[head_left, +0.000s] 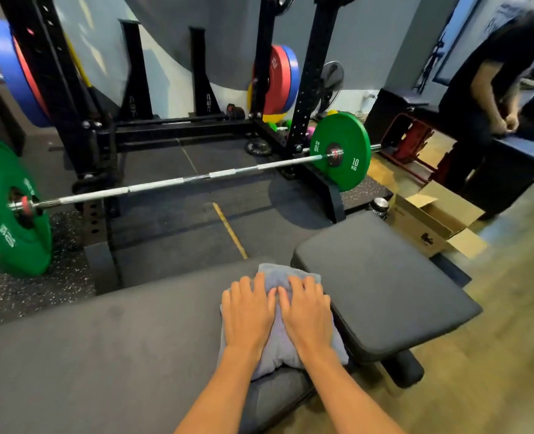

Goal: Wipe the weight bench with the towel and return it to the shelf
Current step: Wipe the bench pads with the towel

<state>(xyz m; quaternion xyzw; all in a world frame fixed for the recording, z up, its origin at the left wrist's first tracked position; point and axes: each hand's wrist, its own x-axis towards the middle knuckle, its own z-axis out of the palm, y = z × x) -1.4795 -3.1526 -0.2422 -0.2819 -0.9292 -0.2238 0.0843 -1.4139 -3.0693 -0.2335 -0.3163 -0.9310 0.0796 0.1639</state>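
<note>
Left hand and right hand are pressing flat, fingers spread, unclenched, pinning the folded towel against the weight bench pad's end for even wiping pressure; the barbell is lying beyond.

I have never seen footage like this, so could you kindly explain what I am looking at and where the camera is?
There is no machine here: a person wears a camera on the head, looking down at their own bare hands. The left hand and right hand lie flat, side by side, pressing a grey towel onto a dark padded bench. Nothing is gripped; the palms simply rest on the cloth. Beyond the bench lies a barbell with green plates on the floor, and an open cardboard box sits to the right.
</note>
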